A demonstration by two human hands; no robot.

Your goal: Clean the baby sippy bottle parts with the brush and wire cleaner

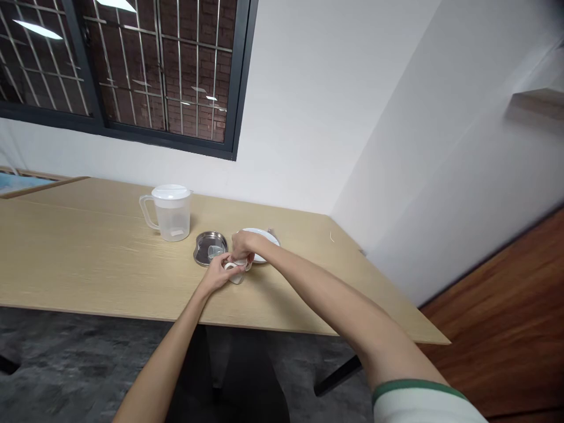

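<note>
A small white cup (237, 279) with a looped handle stands near the middle of the table, partly covered by my hands. My left hand (215, 272) is closed on the cup's handle side. My right hand (243, 247) reaches over from the right, its fingers pinched downward at the cup's top; what they hold, if anything, is hidden. Left of the hands lies a round metal tray (202, 254) with a small clear cup (214, 251) in it. Behind my right wrist a white plate (272, 236) is partly covered.
A clear plastic pitcher (173, 217) with a white lid stands on the wooden table (110, 258), left of the metal tray. Something small lies at the plate's far edge. The white wall (299, 117) and a barred window (163, 70) rise behind the table.
</note>
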